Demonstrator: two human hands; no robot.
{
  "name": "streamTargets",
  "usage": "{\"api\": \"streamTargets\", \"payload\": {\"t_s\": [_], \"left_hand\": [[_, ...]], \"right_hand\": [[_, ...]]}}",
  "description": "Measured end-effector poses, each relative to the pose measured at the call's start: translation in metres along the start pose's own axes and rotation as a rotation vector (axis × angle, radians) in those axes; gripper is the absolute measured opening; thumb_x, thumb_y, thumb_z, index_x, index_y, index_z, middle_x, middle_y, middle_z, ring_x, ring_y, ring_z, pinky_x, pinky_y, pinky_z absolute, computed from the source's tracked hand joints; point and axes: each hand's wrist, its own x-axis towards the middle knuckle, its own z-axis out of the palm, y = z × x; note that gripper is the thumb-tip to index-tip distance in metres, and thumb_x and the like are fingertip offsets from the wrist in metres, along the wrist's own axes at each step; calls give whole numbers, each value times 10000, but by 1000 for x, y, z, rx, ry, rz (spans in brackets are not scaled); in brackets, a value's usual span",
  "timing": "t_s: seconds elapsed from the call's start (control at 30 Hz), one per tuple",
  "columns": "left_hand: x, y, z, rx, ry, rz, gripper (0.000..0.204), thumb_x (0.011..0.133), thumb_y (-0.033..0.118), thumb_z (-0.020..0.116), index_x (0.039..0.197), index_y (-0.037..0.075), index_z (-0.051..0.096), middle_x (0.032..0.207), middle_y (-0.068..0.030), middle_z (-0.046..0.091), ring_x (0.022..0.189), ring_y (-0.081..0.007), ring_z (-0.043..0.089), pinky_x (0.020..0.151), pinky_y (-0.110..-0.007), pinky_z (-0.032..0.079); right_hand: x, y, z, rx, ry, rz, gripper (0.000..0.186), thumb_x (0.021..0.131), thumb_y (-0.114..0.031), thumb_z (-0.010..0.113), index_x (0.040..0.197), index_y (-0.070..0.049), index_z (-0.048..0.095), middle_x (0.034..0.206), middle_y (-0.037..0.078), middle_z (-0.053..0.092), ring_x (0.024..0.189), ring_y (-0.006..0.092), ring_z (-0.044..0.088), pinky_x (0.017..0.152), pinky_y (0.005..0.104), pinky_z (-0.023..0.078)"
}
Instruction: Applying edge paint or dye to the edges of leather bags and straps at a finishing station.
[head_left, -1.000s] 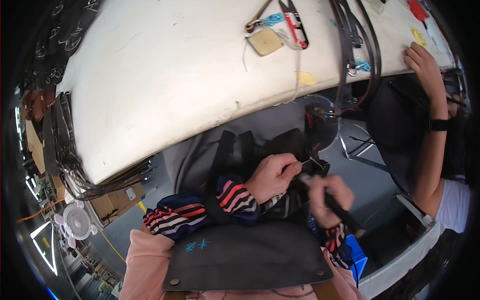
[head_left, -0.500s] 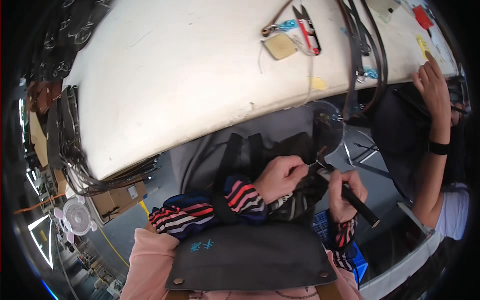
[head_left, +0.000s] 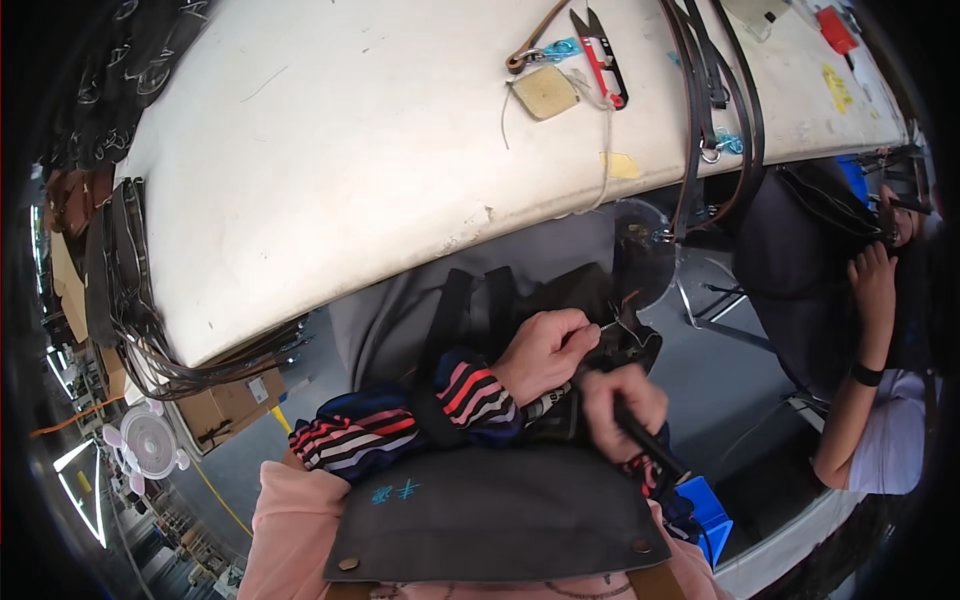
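Note:
Above my lap, my left hand (head_left: 545, 352) is closed in a pinch on a thin silvery metal piece (head_left: 612, 325) that sticks out past the fingertips. A dark, shiny item (head_left: 638, 345) lies just beyond it; its kind is unclear. My right hand (head_left: 622, 405), slightly blurred, is wrapped around a black rod-shaped handle (head_left: 652, 442), whose free end slants toward the lower right. Whatever is at the handle's other end is hidden by the hand. Under both hands lies dark material, partly covered by my left wrist.
On the white table (head_left: 330, 150) are red-handled thread snips (head_left: 602, 65), a yellowish block (head_left: 545, 93) and dark straps (head_left: 692, 120) hanging over the edge. More straps (head_left: 125, 260) hang at the left. A co-worker's hand (head_left: 874, 280) is at the right. A blue crate (head_left: 708, 520) stands low by my right arm.
My right hand with the black handle has moved left and toward my body, close to my left hand. The co-worker's hand has come down off the table.

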Motion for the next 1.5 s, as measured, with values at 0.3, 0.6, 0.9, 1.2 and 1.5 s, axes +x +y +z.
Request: {"api": "streamTargets", "payload": {"t_s": [0.3,0.6,0.9,1.2,1.5], "left_hand": [[-3,3,0,-11,5,-37,247,874,172,518,708,-12,508,542,28,347,539,-32,295,439,-238,269],[-5,5,2,-6,5,-9,282,892,166,496,673,-5,453,562,51,317,553,-26,274,436,-236,258],[-4,-8,4,68,50,76,274,882,163,507,675,-13,469,550,34,331,545,-32,282,437,-242,269],[-5,-6,3,50,56,80,264,883,164,506,682,-5,480,542,39,333,537,-27,285,431,-240,266],[-4,-2,2,1,-24,-50,262,886,163,507,688,-9,487,554,57,342,539,-10,289,429,-222,255]], "right_hand": [[17,-2,-13,-110,79,150,148,736,-32,628,633,-49,523,493,59,496,394,163,449,420,275,369],[19,-5,-18,-211,40,-39,154,738,-67,640,643,-55,518,521,92,503,460,260,517,455,315,399],[15,-6,-11,-236,-47,-34,162,791,-49,582,645,-51,511,541,45,545,479,138,540,459,274,408],[18,-8,-17,-177,-3,11,148,752,-73,635,659,-49,522,527,75,534,445,142,524,452,262,416],[22,5,-29,-185,84,418,204,784,-92,617,641,-30,486,487,64,495,413,104,437,419,277,372]]}}
